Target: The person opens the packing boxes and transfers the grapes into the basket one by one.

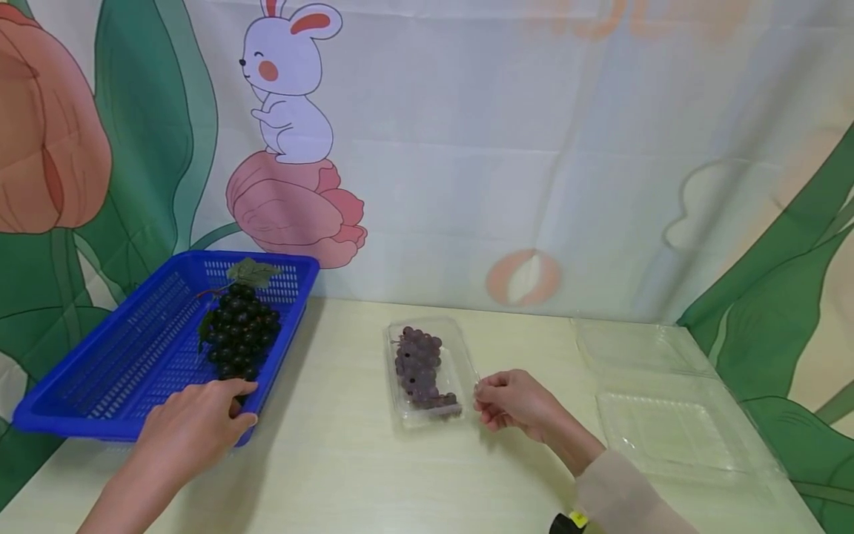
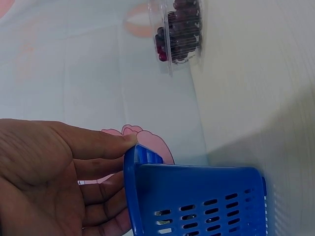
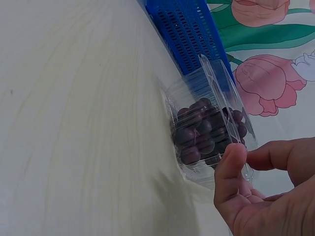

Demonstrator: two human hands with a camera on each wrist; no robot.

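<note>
My left hand (image 1: 190, 426) grips the near right corner of a blue plastic basket (image 1: 80, 427). Its thumb is outside the rim and the fingers reach over it. Inside the basket, just beyond those fingers, lies a bunch of black grapes (image 1: 242, 326) with green leaves. At the middle of the table stands a clear plastic box (image 1: 460, 345) holding a bunch of dark purple grapes (image 1: 418, 362). My right hand (image 1: 514, 404) pinches the rim of this box at its near right side between thumb and fingertips, as the right wrist view shows closely.
On the right of the table lies a clear plastic container (image 1: 670, 430), with another clear panel (image 1: 643, 348) behind it. A printed curtain (image 1: 454, 185) hangs along the table's back edge. A black and yellow object (image 1: 567, 523) shows beside the right sleeve.
</note>
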